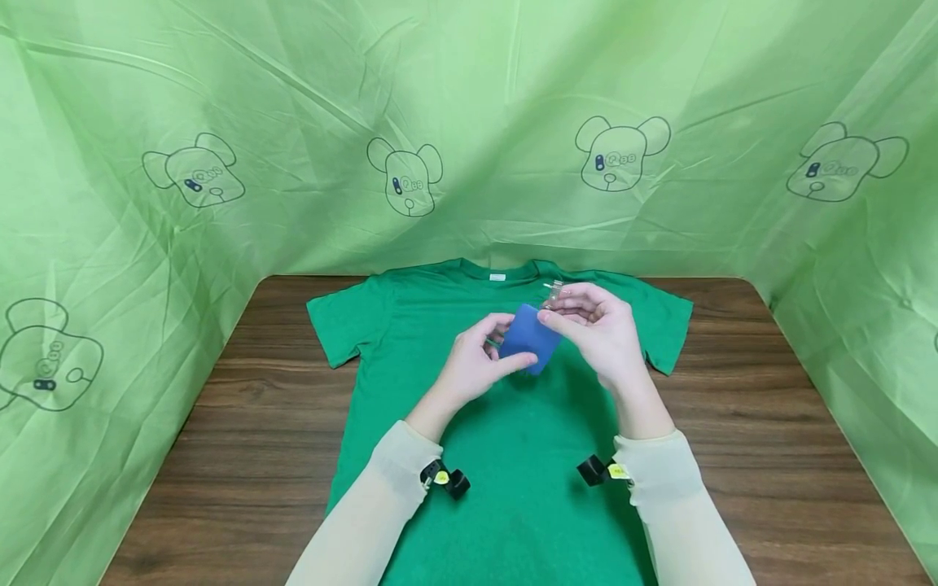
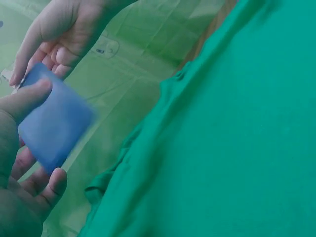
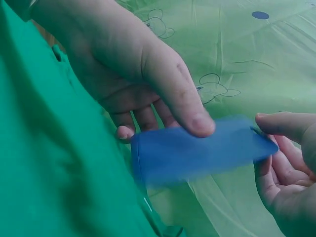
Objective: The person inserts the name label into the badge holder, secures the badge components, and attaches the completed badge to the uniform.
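A flat blue badge holder [image 1: 529, 340] with a small clear clip [image 1: 554, 291] at its upper end is held up over a green T-shirt [image 1: 476, 456]. My left hand [image 1: 479, 358] grips its lower left part, thumb across the front and fingers behind. At the upper right corner, beside the clip, my right hand [image 1: 597, 325] pinches it between thumb and fingers. The left wrist view shows the blue badge holder [image 2: 54, 118] slightly blurred, under the left thumb. In the right wrist view the badge holder [image 3: 192, 153] stretches between both hands; the clip is hidden there.
The T-shirt lies spread flat, neck away from me, on a dark wood table [image 1: 271, 431]. Light green sheeting [image 1: 498, 98] with printed bear heads encloses the back and sides. A small black camera is strapped to each sleeved wrist.
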`<control>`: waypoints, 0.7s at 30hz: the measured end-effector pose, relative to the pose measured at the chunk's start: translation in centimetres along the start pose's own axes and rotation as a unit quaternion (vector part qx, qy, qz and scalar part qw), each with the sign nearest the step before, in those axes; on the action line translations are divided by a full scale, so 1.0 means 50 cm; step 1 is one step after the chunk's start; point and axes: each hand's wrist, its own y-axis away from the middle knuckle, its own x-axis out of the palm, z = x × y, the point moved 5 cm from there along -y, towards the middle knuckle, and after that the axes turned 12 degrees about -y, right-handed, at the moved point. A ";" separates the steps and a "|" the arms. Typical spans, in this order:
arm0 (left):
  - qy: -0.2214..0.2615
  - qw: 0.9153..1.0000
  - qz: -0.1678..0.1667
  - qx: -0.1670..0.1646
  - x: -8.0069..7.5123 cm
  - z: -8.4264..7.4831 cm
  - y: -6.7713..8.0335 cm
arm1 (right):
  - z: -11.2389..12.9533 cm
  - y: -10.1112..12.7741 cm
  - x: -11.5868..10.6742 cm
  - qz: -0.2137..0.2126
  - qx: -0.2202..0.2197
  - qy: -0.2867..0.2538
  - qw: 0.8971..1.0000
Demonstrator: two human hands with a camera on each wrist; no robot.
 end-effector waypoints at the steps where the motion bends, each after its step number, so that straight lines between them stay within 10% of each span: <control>1: 0.005 1.000 -0.002 0.004 0.000 0.001 -0.001 | 0.001 0.000 -0.001 0.001 -0.002 -0.002 1.000; 21: 0.037 0.998 -0.013 0.040 -0.003 -0.007 -0.001 | 0.008 -0.002 -0.013 0.020 0.010 0.008 1.000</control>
